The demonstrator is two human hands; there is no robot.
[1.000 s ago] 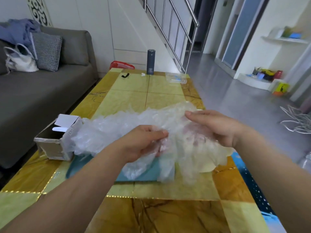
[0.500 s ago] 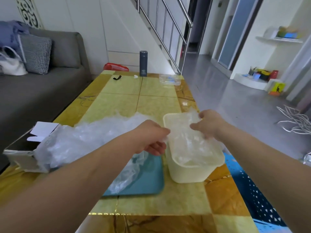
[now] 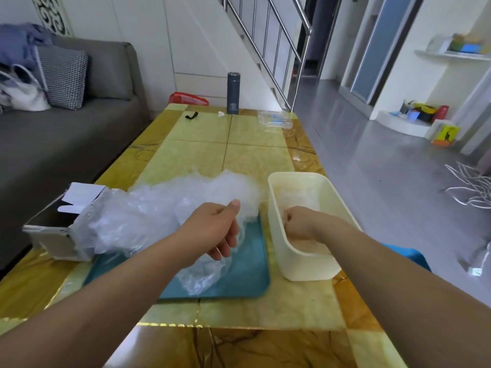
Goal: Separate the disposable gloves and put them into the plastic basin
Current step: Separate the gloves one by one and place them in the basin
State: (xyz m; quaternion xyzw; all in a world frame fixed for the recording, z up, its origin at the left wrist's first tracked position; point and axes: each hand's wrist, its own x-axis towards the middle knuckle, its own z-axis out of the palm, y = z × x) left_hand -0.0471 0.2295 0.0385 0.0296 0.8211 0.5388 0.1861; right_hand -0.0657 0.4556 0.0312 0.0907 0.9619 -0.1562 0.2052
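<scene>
The head camera looks down on a yellow tiled table [image 3: 252,144]. Near the front edge, toward the left side, lies a teal tray [image 3: 247,277], and on it and behind it spreads a loose heap of transparent disposable gloves [image 3: 170,205]. The left end of the heap reaches a cardboard box [image 3: 53,243] with open flaps at the left edge of the table. The left hand [image 3: 215,232] is over the right part of the heap. Its fingers are curled and the thumb points up, and they grip some thin film, which hangs from the hand down onto the tray. Just beside the tray, at the right edge of the table, stands the cream plastic basin [image 3: 305,269]. The right hand [image 3: 299,221] is low inside it, with the fingers curled down into a fist. Pale film shows in the bottom of the basin, but I cannot tell if the fingers pinch any of it. At the far edge stand a dark flask [image 3: 233,92] and, toward the far right corner, a clear plastic container [image 3: 275,119]. A small black object [image 3: 191,116] lies to the left of the flask. A grey sofa [image 3: 66,144] stands along the left side of the table.
</scene>
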